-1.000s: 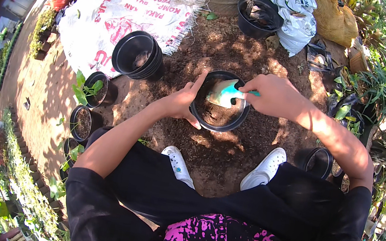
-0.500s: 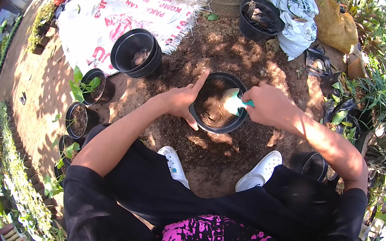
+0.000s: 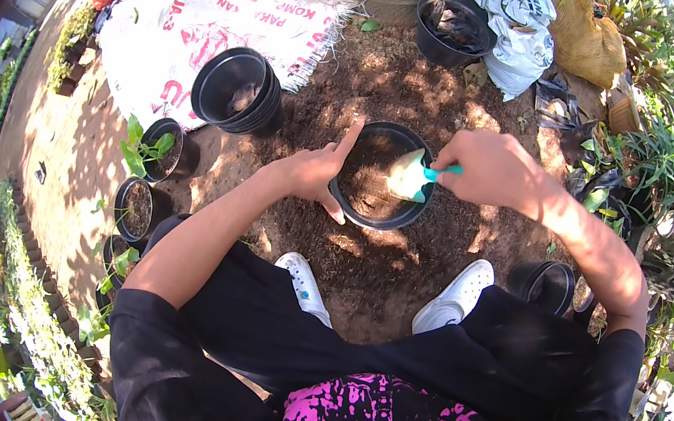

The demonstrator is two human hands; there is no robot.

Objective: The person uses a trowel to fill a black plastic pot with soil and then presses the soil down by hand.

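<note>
In front of me on the ground stands a round black plant pot point(image 3: 387, 224) with brown soil point(image 3: 369, 185) in it. My left hand point(image 3: 314, 171) steadies the pot from its left side, thumb and forefinger spread around the wall. A hand trowel point(image 3: 407, 176) with a pale blade and a teal handle is in the grip of my right hand point(image 3: 489, 168), at the pot's right rim. Its blade lies inside the pot, over the right part of the soil. My fingers hide part of the handle.
Stacked black pots point(image 3: 237, 91) stand at the left, near a white printed sack point(image 3: 151, 64). Potted plants point(image 3: 163, 150) line the left side. Another black pot point(image 3: 454, 33) holds dark material beside a white bag point(image 3: 519, 42). An empty-looking black pot point(image 3: 550, 287) sits right of my shoes.
My right hand has moved slightly up and to the right with the trowel, the blade shifting toward the pot's right wall. My left hand keeps its place on the pot.
</note>
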